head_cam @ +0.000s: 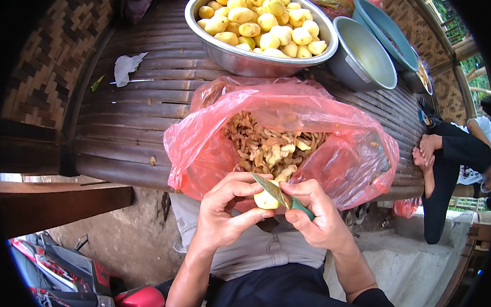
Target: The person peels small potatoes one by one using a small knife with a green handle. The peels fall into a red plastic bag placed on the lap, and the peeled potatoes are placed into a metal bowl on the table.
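Between the fingers and thumb of my left hand point(227, 211) is a pale yellow potato point(266, 198), its skin pared off on the side I see. My right hand point(318, 216) grips a knife by its green handle point(302, 208). The knife's broad, stained blade point(271, 188) lies across the potato, its tip slanting up and left. Just beyond both hands, a pink plastic bag point(236, 109) gapes wide over my lap and the bench edge. Brown and pale peelings point(265, 146) fill its bottom.
A metal basin point(242, 64) heaped with peeled potatoes point(261, 23) stands behind the bag on the bamboo platform point(126, 117). To its right are a grey bowl point(361, 56) and a teal basin point(387, 31). A person's bare feet point(426, 151) rest at right; a motorcycle point(79, 277) stands lower left.
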A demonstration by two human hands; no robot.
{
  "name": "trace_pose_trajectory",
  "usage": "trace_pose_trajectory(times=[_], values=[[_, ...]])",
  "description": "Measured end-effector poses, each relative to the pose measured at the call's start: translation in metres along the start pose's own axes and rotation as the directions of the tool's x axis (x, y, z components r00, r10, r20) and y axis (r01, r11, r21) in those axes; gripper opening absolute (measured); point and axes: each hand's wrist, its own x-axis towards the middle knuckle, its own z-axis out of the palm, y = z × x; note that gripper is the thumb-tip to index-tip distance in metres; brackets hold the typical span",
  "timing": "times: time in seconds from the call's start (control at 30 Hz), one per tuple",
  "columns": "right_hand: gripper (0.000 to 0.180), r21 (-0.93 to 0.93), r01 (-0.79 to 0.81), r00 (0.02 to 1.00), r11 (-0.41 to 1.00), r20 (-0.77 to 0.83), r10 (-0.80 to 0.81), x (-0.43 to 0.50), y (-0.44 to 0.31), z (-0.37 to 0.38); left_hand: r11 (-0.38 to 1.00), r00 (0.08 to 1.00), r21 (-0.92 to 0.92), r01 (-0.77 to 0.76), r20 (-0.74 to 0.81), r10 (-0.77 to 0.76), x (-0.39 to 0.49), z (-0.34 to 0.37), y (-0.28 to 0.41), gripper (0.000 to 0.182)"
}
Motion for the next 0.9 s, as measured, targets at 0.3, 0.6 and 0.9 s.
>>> trace_pose_trajectory(times=[0.3, 0.6, 0.9], values=[[0.035, 0.329, -0.143, 0.984, 0.934, -0.051, 0.168, 0.006, 0.003, 0.003, 0.993, 0.999, 0.113, 0.026, -0.050, -0.020, 0.014, 0.006, 0.003, 0.039], [0.042, 0.723, -0.213, 0.950, 0.658, -0.003, 0.311, 0.014, 0.002, 0.002, 0.924, 0.950, -0.316, 0.214, -0.153, -0.273, 0.015, 0.015, 0.009, 0.047], [0.055, 0.669, -0.280, 0.948, 0.688, 0.077, 0.310, 0.029, 0.000, 0.000, 0.903, 0.924, -0.342, 0.261, -0.183, -0.337, 0.010, 0.018, 0.012, 0.043]])
